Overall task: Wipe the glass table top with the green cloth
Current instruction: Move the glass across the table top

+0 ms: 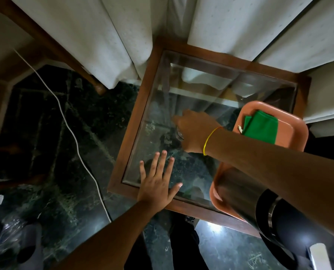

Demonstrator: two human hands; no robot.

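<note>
The glass table top (pixel 160 106) sits in a square brown wooden frame (pixel 126 147). The green cloth (pixel 259 127) lies folded on an orange tray (pixel 292 141) at the table's right side, and neither hand touches it. My left hand (pixel 158 182) rests flat on the glass near the front left corner, fingers spread. My right hand (pixel 195 131), a yellow band on its wrist, is over the middle of the glass. Its fingers curl down around a small clear object (pixel 180 134) that is mostly hidden under the palm.
White curtains (pixel 104 36) hang behind the table and over its far edge. A white cable (pixel 72 133) runs across the dark marble floor (pixel 55 191) at left. A wooden furniture leg (pixel 100 88) stands near the table's far left corner.
</note>
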